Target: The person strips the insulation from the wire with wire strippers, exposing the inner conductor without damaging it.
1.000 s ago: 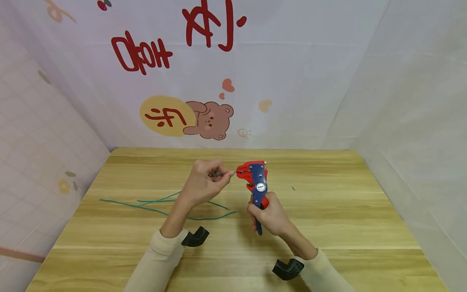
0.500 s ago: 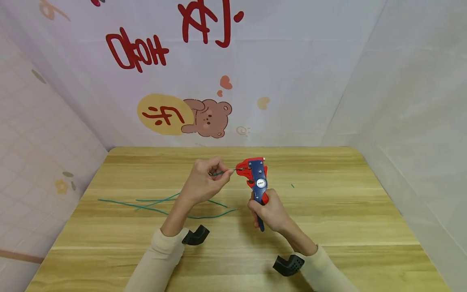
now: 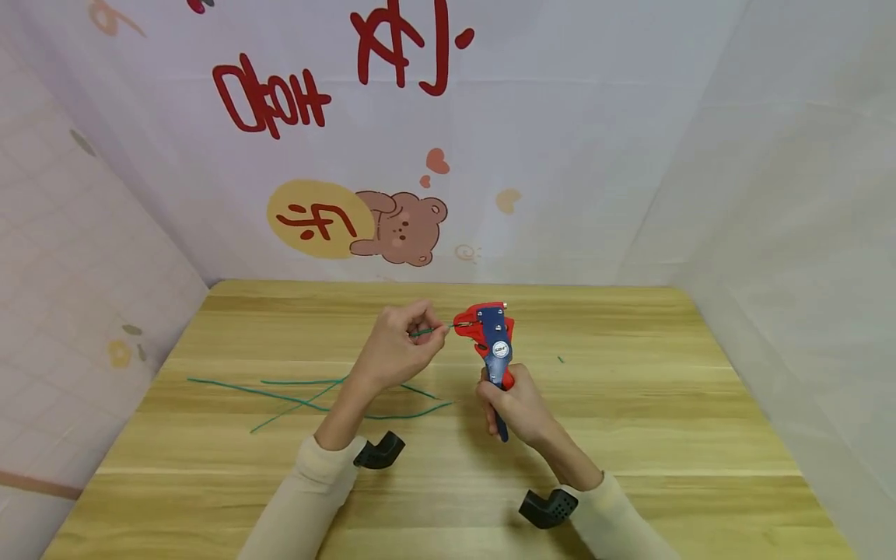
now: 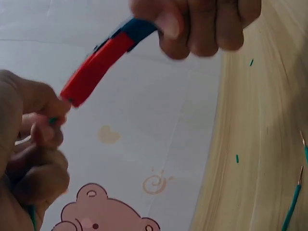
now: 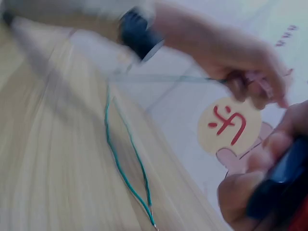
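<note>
In the head view my left hand [image 3: 395, 350] pinches a thin green wire [image 3: 423, 332] between thumb and fingers. Its short end meets the red nose of a wire stripper [image 3: 498, 330]; how deep it sits there is too small to tell. My right hand [image 3: 519, 406] grips the stripper's blue handles, the tool standing roughly upright above the table. The left wrist view has the red head [image 4: 98, 67] close to the pinching fingertips [image 4: 55, 108]. Behind my left hand the wire's long tail [image 3: 280, 416] slants down to the left. The right wrist view is blurred.
Two more green wires lie on the wooden table [image 3: 630, 435], one [image 3: 413, 414] passing under my left forearm. Bare copper shows on their ends [image 4: 300, 175]. Small green insulation scraps [image 4: 237, 158] lie to the right. A printed cloth wall [image 3: 560, 140] rises behind the table.
The held wire's loose tail has swung toward the near edge of the table. My left hand has shifted slightly; the stripper stays in nearly the same place in my right hand.
</note>
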The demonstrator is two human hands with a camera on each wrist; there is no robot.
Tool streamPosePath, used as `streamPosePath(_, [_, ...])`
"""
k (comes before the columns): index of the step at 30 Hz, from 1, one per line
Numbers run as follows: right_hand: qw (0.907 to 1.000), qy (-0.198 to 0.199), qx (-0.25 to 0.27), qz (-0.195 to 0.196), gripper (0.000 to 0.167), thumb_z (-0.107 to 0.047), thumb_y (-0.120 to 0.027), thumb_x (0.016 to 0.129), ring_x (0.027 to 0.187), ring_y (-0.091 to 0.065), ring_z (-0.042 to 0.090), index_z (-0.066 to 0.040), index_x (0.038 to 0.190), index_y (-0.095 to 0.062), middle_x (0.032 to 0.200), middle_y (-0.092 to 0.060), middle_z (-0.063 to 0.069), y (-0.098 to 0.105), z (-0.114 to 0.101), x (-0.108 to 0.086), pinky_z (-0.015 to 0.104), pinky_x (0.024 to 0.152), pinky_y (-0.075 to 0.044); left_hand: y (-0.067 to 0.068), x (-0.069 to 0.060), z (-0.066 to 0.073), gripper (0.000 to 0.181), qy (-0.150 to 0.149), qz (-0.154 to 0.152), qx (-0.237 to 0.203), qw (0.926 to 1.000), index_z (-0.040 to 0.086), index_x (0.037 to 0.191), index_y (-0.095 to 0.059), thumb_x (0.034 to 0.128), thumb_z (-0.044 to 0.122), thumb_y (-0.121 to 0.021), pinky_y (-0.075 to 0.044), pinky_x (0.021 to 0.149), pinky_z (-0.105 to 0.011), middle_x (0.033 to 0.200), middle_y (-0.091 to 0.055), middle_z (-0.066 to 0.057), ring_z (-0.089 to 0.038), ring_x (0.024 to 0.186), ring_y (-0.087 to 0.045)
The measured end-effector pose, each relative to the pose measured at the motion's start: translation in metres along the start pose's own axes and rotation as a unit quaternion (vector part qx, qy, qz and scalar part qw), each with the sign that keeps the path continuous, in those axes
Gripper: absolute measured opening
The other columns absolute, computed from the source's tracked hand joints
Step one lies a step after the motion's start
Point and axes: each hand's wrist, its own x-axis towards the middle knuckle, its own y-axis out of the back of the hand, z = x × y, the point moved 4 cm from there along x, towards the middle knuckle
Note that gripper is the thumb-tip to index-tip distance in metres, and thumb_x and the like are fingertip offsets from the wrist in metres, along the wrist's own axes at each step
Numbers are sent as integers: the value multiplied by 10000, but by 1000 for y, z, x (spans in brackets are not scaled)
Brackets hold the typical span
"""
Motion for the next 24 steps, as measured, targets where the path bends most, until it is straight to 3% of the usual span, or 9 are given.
streamPosePath(7, [9992, 14, 206, -356, 96, -39, -535, 958, 418, -569, 136, 39, 909, -511, 526, -565, 10, -5, -1, 0, 354, 429, -531, 7, -1, 2, 129, 71, -102, 12, 9999, 115, 829, -669, 900, 27, -732, -331, 496, -194, 576, -500, 36, -66, 515, -408])
streamPosePath(24, [9983, 273, 21, -516, 125, -22, -577, 978, 451, -588, 147, 42, 879, -534, 549, -593, 7, -8, -13, -5, 435, 451, -551, 21, -3, 17, 245, -435, -131, 200, 9988, 132, 728, -591, 876, 4, -739, -284, 484, -187, 532, -452, 67, -29, 492, -368])
